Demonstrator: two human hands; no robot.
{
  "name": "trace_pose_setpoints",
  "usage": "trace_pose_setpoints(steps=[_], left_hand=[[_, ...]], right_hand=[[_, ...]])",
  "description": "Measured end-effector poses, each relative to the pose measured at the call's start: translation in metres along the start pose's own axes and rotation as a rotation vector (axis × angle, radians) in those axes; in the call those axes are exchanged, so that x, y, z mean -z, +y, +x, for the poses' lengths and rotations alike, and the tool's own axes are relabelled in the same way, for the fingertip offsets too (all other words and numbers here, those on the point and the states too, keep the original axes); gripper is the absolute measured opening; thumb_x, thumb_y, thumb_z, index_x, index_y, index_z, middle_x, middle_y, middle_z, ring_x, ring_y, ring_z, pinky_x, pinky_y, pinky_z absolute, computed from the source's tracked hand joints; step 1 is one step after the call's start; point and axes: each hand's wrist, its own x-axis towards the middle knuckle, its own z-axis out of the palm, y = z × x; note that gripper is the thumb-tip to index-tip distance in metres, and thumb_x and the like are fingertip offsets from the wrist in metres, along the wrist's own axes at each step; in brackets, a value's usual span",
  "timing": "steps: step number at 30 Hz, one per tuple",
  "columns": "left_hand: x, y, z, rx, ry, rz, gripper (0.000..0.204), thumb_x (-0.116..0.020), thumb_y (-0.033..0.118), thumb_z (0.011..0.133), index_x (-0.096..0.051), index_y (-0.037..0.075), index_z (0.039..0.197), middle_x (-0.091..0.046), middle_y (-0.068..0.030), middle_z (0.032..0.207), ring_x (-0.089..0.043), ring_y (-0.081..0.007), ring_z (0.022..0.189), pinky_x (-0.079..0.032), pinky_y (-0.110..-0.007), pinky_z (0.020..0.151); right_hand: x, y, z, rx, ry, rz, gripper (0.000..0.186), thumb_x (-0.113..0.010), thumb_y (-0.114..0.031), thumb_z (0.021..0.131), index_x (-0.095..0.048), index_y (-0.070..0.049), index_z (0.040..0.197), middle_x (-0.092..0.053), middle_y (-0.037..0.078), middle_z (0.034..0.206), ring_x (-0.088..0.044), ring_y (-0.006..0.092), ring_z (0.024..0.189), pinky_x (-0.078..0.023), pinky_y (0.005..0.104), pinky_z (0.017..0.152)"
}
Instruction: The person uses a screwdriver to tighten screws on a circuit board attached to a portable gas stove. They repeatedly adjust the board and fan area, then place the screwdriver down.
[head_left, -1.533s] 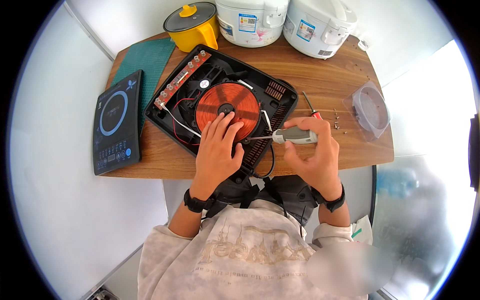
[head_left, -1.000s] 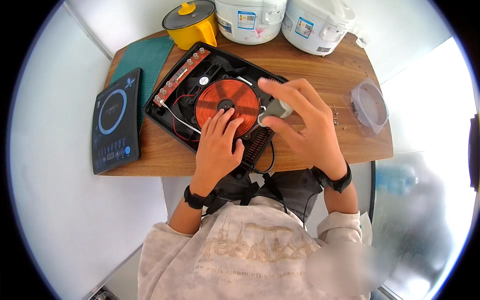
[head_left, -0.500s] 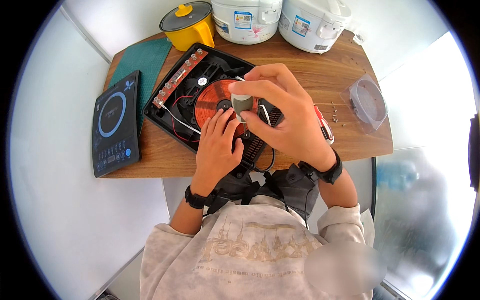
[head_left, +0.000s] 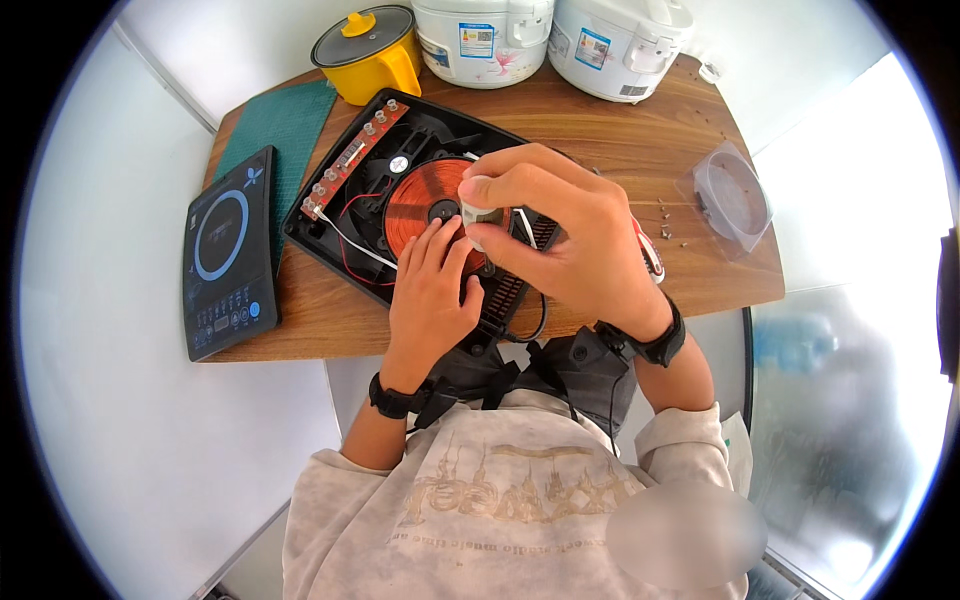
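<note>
An opened induction cooker base (head_left: 462, 120) lies tilted on the table, its round copper coil (head_left: 418, 197) exposed. My right hand (head_left: 592, 240) pinches the pale grey handle of a screwdriver (head_left: 482, 214) between thumb and fingers. It is held upright over the coil's right side, and its tip is hidden. My left hand (head_left: 432, 305) lies with fingers stretched out on the coil's near part, beside the screwdriver. A red circuit strip (head_left: 350, 158) with several clear caps runs along the base's left edge. Red and white wires (head_left: 356, 243) cross the black housing.
A black glass cooktop panel (head_left: 222, 235) rests at the left on a green mat (head_left: 285, 115). Behind stand a yellow pot (head_left: 365, 75) and two white rice cookers (head_left: 485, 50). At right are loose screws (head_left: 668, 232), a red-and-white tool (head_left: 650, 255) and a clear plastic container (head_left: 735, 195).
My right hand has turned a little around the screwdriver handle, which now shows less. My left hand keeps its place on the coil. The whole view has shifted slightly.
</note>
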Motion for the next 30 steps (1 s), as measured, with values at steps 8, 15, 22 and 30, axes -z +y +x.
trace_pose_setpoints(steps=[8,15,22,30], left_hand=[[-0.0018,-0.0006,-0.0004,0.015,-0.034,-0.011,0.046,-0.066,0.014,0.085,-0.06,0.003,0.129,-0.054,-0.017,0.147,-0.047,-0.0368,0.142,-0.034,-0.052,0.12],[-0.0015,-0.0008,-0.0004,-0.007,0.018,-0.012,0.044,-0.065,0.014,0.085,-0.06,0.003,0.127,-0.054,-0.0161,0.148,-0.047,-0.0367,0.141,-0.035,-0.052,0.119],[-0.005,-0.0063,-0.0002,-0.034,-0.016,-0.015,0.045,-0.065,0.014,0.085,-0.06,0.002,0.128,-0.054,-0.0165,0.148,-0.048,-0.0367,0.141,-0.035,-0.052,0.119],[-0.0002,0.0008,-0.0012,-0.003,-0.002,0.006,0.046,-0.066,0.014,0.086,-0.061,0.001,0.129,-0.054,-0.0164,0.146,-0.048,-0.0376,0.14,-0.035,-0.053,0.119]], right_hand=[[0.0004,-0.0049,-0.0003,-0.011,0.001,0.003,0.024,-0.083,-0.005,0.08,-0.072,-0.007,0.101,-0.066,0.008,0.109,-0.069,0.0223,0.085,-0.058,0.0313,0.068],[0.0046,-0.0057,-0.0007,-0.004,-0.014,0.045,0.022,-0.084,-0.005,0.079,-0.069,-0.007,0.095,-0.069,0.007,0.103,-0.071,0.0229,0.089,-0.059,0.0306,0.073],[0.0013,-0.0068,-0.0008,0.025,0.03,0.079,0.021,-0.082,-0.002,0.08,-0.067,-0.005,0.094,-0.069,0.008,0.109,-0.07,0.0237,0.091,-0.059,0.0321,0.077],[0.0025,-0.0051,-0.0053,-0.044,-0.076,0.097,0.029,-0.079,0.0,0.08,-0.063,-0.006,0.103,-0.069,0.01,0.111,-0.069,0.0246,0.09,-0.059,0.0333,0.076]])
